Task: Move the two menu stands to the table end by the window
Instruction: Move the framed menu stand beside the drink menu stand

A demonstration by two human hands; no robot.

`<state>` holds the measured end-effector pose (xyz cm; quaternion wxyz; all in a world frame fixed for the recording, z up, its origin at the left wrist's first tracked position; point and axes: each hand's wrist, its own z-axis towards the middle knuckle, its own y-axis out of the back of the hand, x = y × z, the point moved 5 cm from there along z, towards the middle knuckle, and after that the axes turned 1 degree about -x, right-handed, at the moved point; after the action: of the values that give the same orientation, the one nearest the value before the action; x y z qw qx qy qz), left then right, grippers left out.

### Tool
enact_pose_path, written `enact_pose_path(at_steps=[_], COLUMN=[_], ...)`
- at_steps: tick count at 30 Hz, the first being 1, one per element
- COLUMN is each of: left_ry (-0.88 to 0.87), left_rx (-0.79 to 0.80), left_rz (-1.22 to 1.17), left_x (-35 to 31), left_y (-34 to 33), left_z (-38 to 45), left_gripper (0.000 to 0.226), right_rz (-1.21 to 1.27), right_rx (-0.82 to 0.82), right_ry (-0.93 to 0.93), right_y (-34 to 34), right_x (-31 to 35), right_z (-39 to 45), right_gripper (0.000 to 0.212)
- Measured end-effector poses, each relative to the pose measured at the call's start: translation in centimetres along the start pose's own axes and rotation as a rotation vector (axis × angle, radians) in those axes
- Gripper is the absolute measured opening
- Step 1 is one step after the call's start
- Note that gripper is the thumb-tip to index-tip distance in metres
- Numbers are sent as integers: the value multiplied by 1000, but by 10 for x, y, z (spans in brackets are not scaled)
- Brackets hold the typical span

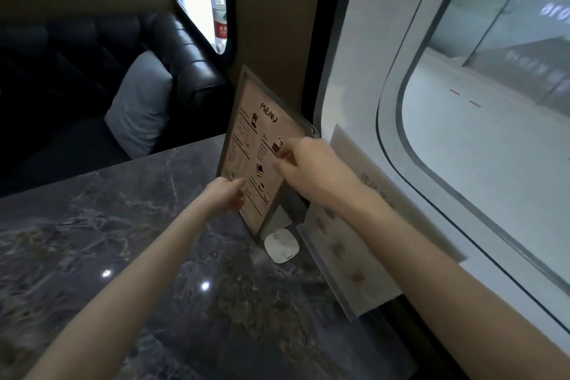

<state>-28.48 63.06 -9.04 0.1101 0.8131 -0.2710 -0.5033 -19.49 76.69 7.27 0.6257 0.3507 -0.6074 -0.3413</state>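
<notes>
A grey-framed menu stand point(249, 133) with a beige "MENU" sheet stands tilted at the window end of the dark marble table point(129, 250). My left hand point(226, 193) grips its lower left edge. My right hand point(303, 170) pinches its right edge, fingers over the sheet. A second, clear acrylic menu stand point(348, 259) leans along the wall below the window, just right of my right forearm, which hides part of it.
A small white square device point(282, 246) lies on the table at the foot of the framed stand. A black leather sofa point(92, 65) with a grey cushion point(140, 105) sits beyond the table. A water bottle point(219, 9) stands on the far ledge. The curved window point(493, 102) is on the right.
</notes>
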Motion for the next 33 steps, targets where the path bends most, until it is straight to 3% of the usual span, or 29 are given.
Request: enact_pose_path(at_steps=[4,7,13,19,24,33], left_ry=[52,28,30,108,57,18], left_rx=[-15,-87,-54,-13,15,-21], left_rz=[-194,-191,-392,-665,-893,-968], left_x=[11,17,24,61,45,54], left_y=[-11,-18,-34,-42,-52,-66], left_z=[1,-2,-4,27,17,27], left_gripper=[35,35,40,49,34,50], right_rz=[-41,-72,-154,-94,85,124], right_rx=[-6,-9,71,223,317,243], right_ry=[147,195,19,-63,-112,-44], right_y=[43,62,53,47,45,42], right_x=[14,12,-16,-32,-37,-44], right_z=[-7,4,50,74,82,88], right_gripper=[30,30,47,33,20,14])
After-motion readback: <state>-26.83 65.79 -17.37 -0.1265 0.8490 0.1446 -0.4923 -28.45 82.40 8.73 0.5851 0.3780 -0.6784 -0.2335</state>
